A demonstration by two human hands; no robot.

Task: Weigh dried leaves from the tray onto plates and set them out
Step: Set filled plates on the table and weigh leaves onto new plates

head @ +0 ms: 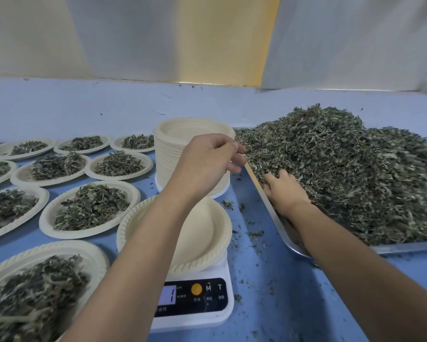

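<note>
Spill risk: the leaves (343,174) are heaped well above the tray (404,248) rim. A handful carried to the plate (202,233) must cross bare counter (293,292), where crumbs (228,204) already lie, so more bits would probably drop there.
Reading risk: the left forearm (145,243) hangs over the plate and the scale (195,319). Any touch there would likely falsify the weight.
Display risk: the forearm covers part of the display (166,296), and the figure cannot be read with certainty. Loading the plate before checking for zero could give a wrong portion.
Stack risk: the left hand (207,156) hovers above the tall stack (165,154), near its rim. A knock could push the stack toward the tray or the scale.
Left hand: raised, with fingers loosely curled and thumb near forefinger. Whether it pinches any leaf cannot be told.
Right hand (284,191): palm down in the near-left edge of the heap, fingertips buried. Whether it has closed on a handful cannot be told.
Leaves, place: the bulk is on the tray at right. Portions lie on the filled plates (44,219) at left. The plate on the scale holds none.
Leaves, look: dull grey-green, shredded and curled, with thin pale stems. They look light, dry and loose.
</note>
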